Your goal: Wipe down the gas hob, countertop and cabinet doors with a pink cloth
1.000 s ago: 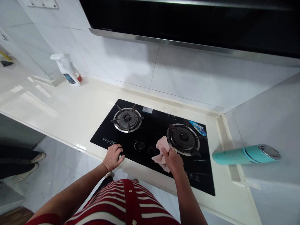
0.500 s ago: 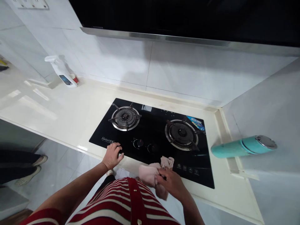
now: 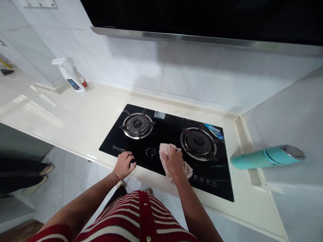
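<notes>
A pale pink cloth (image 3: 165, 151) lies on the black glass gas hob (image 3: 161, 134), over the area of the right knob, which is hidden. My right hand (image 3: 174, 163) presses down on this cloth with its fingers bent into it. At the hob's front left edge rests my left hand (image 3: 124, 164), fingers lying on the glass and thumb apart, holding nothing. Between the hands shows the left knob (image 3: 152, 152). Two burners sit behind: the left burner (image 3: 138, 124) and the right burner (image 3: 199, 141), each with a dark pan support.
A teal flask (image 3: 264, 158) stands on the counter to the right, near the wall. White spray bottle (image 3: 70, 77) and a small red-and-white item (image 3: 82, 83) are at the back left. A dark range hood (image 3: 202, 20) overhangs the hob. Another person's feet (image 3: 37, 179) show at lower left.
My right hand has moved forward and left with the cloth, from the hob's front edge onto the glass over the right knob. My left hand stays at the edge.
</notes>
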`<act>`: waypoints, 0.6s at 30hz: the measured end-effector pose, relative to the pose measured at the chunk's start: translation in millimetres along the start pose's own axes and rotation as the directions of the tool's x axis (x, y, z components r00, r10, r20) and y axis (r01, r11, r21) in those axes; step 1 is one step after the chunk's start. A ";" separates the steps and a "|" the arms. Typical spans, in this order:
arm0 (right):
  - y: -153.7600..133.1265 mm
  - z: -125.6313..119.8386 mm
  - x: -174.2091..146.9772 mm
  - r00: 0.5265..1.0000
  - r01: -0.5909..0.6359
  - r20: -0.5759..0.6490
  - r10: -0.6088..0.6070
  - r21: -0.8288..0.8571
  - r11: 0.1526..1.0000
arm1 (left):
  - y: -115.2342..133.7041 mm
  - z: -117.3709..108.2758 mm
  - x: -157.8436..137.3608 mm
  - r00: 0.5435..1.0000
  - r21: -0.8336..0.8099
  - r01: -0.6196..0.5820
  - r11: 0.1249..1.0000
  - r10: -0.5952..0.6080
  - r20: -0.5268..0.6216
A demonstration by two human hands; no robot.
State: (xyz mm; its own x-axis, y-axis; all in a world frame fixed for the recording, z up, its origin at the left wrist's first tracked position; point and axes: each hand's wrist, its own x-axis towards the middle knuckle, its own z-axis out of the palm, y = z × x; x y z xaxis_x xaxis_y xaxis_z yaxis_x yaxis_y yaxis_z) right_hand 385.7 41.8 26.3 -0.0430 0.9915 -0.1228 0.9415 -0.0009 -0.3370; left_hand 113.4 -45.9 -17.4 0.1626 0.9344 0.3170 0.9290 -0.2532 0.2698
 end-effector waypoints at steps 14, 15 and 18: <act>42.4 -6.1 -21.6 0.999 -0.050 0.014 0.049 0.400 0.915 | -1.1 1.6 -2.6 0.999 -0.031 0.018 0.999 -0.017 0.031; 43.6 -5.8 -26.3 0.998 -0.069 0.019 0.067 0.398 0.915 | -1.3 1.8 -2.7 0.999 -0.030 0.018 0.999 -0.017 0.030; 52.6 -5.3 -45.9 0.996 -0.064 0.081 0.033 0.422 0.904 | -1.8 2.6 -2.7 1.000 -0.026 0.017 1.000 -0.016 0.024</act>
State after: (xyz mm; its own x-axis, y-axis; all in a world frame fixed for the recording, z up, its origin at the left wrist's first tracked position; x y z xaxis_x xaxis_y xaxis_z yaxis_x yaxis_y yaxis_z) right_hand 439.0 -3.1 19.2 -0.0390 0.9771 -0.2091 0.7133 -0.1193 -0.6906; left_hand 112.1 -47.3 -21.1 0.1554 0.9441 0.2906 0.9225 -0.2439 0.2990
